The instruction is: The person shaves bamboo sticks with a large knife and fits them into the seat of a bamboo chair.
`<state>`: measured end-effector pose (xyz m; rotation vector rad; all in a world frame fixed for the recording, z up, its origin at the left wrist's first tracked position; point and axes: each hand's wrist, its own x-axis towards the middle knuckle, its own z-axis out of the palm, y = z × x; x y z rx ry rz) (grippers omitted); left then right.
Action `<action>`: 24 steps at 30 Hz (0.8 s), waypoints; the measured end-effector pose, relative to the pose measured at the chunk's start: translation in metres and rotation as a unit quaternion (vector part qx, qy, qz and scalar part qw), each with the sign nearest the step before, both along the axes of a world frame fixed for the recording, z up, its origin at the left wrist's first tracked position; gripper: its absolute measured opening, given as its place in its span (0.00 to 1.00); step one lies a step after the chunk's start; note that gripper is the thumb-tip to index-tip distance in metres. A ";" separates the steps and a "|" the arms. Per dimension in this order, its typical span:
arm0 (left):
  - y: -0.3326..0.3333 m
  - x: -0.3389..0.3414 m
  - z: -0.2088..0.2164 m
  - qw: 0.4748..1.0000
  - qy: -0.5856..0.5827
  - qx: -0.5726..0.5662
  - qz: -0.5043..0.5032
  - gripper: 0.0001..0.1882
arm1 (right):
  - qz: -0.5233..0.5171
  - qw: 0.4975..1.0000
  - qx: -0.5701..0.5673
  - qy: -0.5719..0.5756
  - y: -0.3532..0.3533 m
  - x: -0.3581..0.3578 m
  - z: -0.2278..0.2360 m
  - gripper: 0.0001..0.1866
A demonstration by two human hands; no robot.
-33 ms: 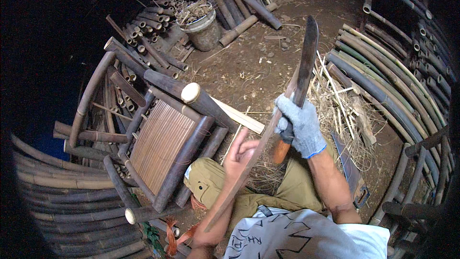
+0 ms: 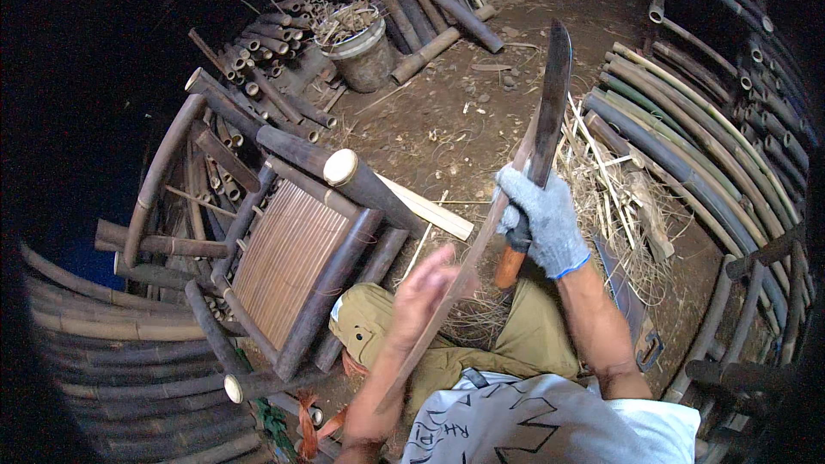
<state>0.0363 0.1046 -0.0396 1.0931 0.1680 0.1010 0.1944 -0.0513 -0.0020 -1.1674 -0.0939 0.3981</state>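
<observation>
My right hand (image 2: pixel 543 222), in a grey knitted glove, is closed round the machete (image 2: pixel 550 112). The dark blade points up and away; the orange-brown handle end shows below the fist. A long, thin bamboo strip (image 2: pixel 440 318) runs slantwise from over my left forearm up to the glove and along the blade. Whether the gloved fingers also pinch it, I cannot make out. My bare left hand (image 2: pixel 421 296) is beside the strip's middle, fingers stretched out and partly blurred, with the strip crossing in front of the palm.
A bamboo chair (image 2: pixel 288 258) stands close on the left. Shavings (image 2: pixel 601 180) and a handsaw (image 2: pixel 623 292) lie to the right, beside stacked bamboo poles (image 2: pixel 696 146). Farther off is a bucket (image 2: pixel 361 56) of scraps. More poles (image 2: pixel 137 387) fill the lower left.
My left hand has shifted slightly and its fingers are more smeared. The strip's lower part has moved a little to the right; the machete has risen slightly in the view.
</observation>
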 end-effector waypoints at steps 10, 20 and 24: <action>0.002 -0.019 0.052 0.979 0.116 0.166 0.003 0.20 | -0.051 0.805 -0.406 -0.430 -0.019 0.013 0.027 0.22; -0.006 -0.008 0.048 0.924 0.056 0.361 0.110 0.12 | 0.098 0.722 -0.452 -0.516 -0.020 -0.035 0.011 0.26; -0.015 -0.019 0.042 0.915 0.023 0.387 0.108 0.16 | 0.037 0.735 -0.492 -0.464 -0.022 -0.014 0.016 0.25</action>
